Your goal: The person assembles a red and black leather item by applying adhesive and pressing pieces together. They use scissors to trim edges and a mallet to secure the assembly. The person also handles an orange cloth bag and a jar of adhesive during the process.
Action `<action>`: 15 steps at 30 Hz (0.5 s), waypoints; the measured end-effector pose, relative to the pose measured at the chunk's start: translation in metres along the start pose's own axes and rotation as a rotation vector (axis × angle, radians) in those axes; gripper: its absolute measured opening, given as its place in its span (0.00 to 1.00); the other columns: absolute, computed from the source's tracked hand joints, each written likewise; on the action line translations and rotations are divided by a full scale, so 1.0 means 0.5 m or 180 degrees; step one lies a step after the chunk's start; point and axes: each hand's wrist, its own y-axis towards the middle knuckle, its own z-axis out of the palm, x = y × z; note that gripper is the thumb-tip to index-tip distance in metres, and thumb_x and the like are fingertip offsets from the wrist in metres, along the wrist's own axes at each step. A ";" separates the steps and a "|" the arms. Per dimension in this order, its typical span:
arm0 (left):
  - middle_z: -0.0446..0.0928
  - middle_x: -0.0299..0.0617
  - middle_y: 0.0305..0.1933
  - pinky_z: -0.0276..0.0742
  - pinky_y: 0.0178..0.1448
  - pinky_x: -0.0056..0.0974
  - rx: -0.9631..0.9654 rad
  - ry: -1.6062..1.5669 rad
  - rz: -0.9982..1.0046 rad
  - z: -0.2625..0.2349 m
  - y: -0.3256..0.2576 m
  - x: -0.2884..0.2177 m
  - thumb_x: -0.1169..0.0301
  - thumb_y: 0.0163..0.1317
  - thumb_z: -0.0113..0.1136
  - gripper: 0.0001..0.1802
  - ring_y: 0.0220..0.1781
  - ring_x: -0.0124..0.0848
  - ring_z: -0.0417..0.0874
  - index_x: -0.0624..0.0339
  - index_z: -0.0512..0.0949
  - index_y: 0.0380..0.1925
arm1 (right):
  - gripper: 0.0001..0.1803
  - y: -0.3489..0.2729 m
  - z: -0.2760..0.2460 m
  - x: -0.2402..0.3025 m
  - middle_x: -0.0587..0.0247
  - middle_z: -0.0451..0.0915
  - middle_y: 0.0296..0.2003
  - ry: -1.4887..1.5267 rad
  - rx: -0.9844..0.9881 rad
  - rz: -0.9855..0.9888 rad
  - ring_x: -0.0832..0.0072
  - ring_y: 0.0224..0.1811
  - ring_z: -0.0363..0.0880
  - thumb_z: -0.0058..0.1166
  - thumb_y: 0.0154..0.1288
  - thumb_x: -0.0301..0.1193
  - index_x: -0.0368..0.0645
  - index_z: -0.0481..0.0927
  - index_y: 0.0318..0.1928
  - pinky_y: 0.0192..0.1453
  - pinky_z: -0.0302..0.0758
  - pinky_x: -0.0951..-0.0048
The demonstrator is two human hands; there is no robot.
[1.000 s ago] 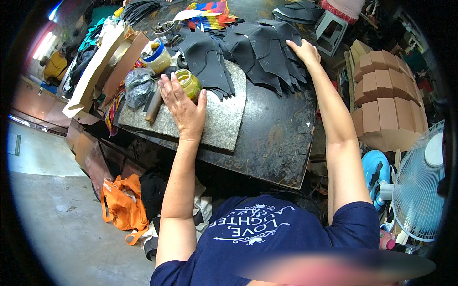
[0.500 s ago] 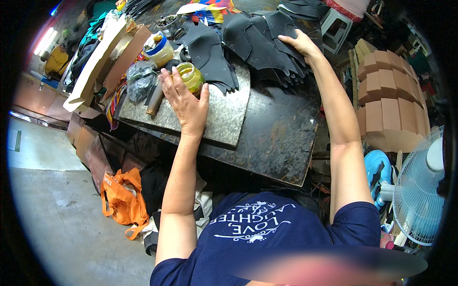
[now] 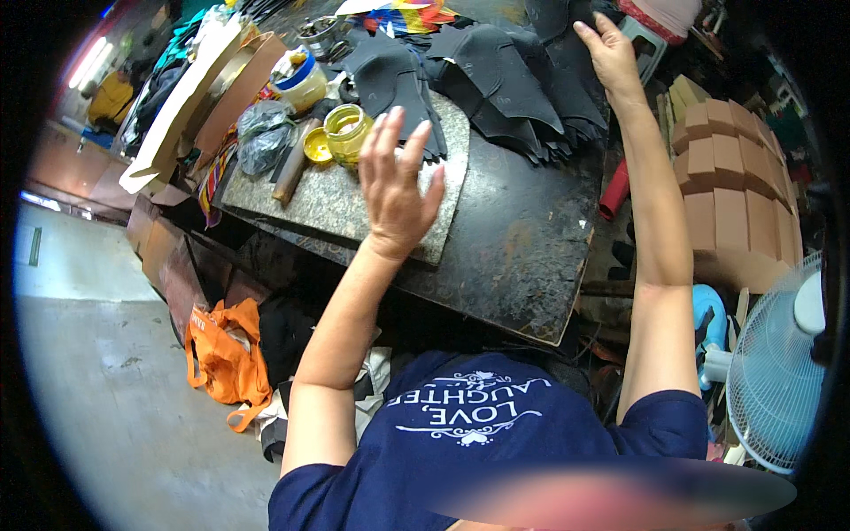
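Note:
My left hand (image 3: pixel 396 190) hovers with fingers spread over the front of the grey stone slab (image 3: pixel 354 226) and holds nothing. Just beyond its fingertips stand an open glass jar (image 3: pixel 348 133) of yellowish stuff and a round lid (image 3: pixel 317 146) with yellow inside. Flat black cut pieces (image 3: pixel 390 75) lie partly on the slab. More black pieces (image 3: pixel 505 80) are piled to their right, fanned and overlapping. At the table's far right my right hand (image 3: pixel 611 57) is raised beside other black pieces (image 3: pixel 556 22), thumb and fingers apart, with nothing visible in it.
A wooden-handled tool (image 3: pixel 290 173), a grey plastic bag (image 3: pixel 264 142) and a blue-rimmed jar (image 3: pixel 299 81) sit at the slab's left. The dark table (image 3: pixel 522 257) ends near my body. Brown cartons (image 3: pixel 735 177) and a fan (image 3: pixel 775 363) stand right; an orange bag (image 3: pixel 228 350) hangs lower left.
My right hand has left the black pile and moved farther away and right. My left hand has drawn back from the jar, to the right and nearer. The pile's top pieces lie differently.

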 end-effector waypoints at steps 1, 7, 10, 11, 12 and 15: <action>0.62 0.54 0.72 0.58 0.75 0.52 -0.0082 -0.0068 -0.0038 0.005 0.005 -0.011 0.68 0.56 0.67 0.34 0.73 0.53 0.63 0.55 0.70 0.65 | 0.20 -0.003 0.027 0.033 0.64 0.82 0.52 0.0097 0.0008 -0.0104 0.80 0.52 0.79 0.58 0.72 0.31 0.36 0.77 0.61 0.59 0.74 0.77; 0.62 0.54 0.71 0.51 0.77 0.56 -0.0466 0.0529 -0.0241 0.019 0.022 -0.002 0.63 0.58 0.66 0.32 0.76 0.55 0.56 0.53 0.70 0.64 | 0.28 -0.089 0.267 0.095 0.59 0.81 0.55 0.0432 0.0252 0.0266 0.75 0.56 0.78 0.60 0.70 0.34 0.35 0.72 0.66 0.62 0.73 0.73; 0.60 0.52 0.74 0.41 0.79 0.63 -0.0291 0.0976 -0.0287 0.019 0.020 0.030 0.61 0.55 0.66 0.34 0.79 0.56 0.51 0.48 0.71 0.64 | 0.36 -0.136 0.388 0.046 0.50 0.83 0.50 -0.1323 0.0524 0.0732 0.71 0.52 0.82 0.63 0.66 0.36 0.31 0.66 0.68 0.57 0.76 0.69; 0.59 0.52 0.74 0.40 0.79 0.63 -0.0227 0.0982 -0.0387 0.018 0.014 0.035 0.61 0.55 0.66 0.34 0.80 0.56 0.50 0.48 0.71 0.64 | 0.36 -0.152 0.399 0.036 0.48 0.83 0.47 -0.1569 0.0966 0.0531 0.68 0.48 0.83 0.63 0.66 0.36 0.30 0.65 0.68 0.53 0.78 0.67; 0.59 0.52 0.74 0.40 0.79 0.63 -0.0181 0.0976 -0.0453 0.018 0.009 0.040 0.61 0.55 0.66 0.34 0.80 0.57 0.49 0.48 0.71 0.64 | 0.37 -0.161 0.405 0.033 0.45 0.83 0.44 -0.1935 0.1319 0.0851 0.65 0.45 0.85 0.63 0.65 0.37 0.29 0.65 0.67 0.50 0.79 0.65; 0.56 0.54 0.75 0.41 0.79 0.60 -0.0185 0.0997 -0.0641 0.025 -0.001 0.051 0.61 0.57 0.67 0.34 0.80 0.57 0.47 0.51 0.70 0.64 | 0.31 -0.148 0.346 0.053 0.52 0.84 0.36 -0.2500 0.0906 -0.0566 0.58 0.37 0.84 0.61 0.66 0.43 0.40 0.73 0.64 0.42 0.79 0.62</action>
